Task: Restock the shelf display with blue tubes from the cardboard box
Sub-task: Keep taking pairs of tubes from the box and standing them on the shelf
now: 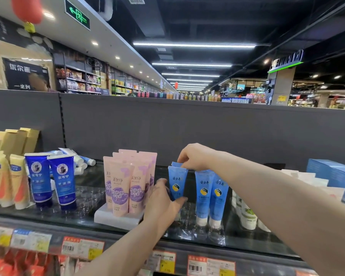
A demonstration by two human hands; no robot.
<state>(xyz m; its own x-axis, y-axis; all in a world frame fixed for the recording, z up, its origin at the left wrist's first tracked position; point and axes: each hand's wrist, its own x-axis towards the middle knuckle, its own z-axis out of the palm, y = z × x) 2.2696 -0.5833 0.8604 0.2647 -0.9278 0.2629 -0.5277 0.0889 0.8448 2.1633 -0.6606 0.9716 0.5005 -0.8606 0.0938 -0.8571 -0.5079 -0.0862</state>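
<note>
A light blue tube (176, 182) with a yellow and dark emblem stands upright on the top shelf (84, 198). My left hand (163, 202) grips its lower part from the left. My right hand (195, 156) pinches the flat top edge of the blue tubes from above; a second blue tube peeks out just behind the front one. Two more of the same blue tubes (211, 194) stand on their white caps immediately to the right. The cardboard box is out of view.
Pink and purple tubes (126, 184) on a white foam base stand just left of my left hand. Dark blue tubes (50, 178) and yellow tubes (4, 178) are further left. White bottles (245, 212) and a blue carton (335, 176) sit on the right. A grey back panel (187, 128) rises behind.
</note>
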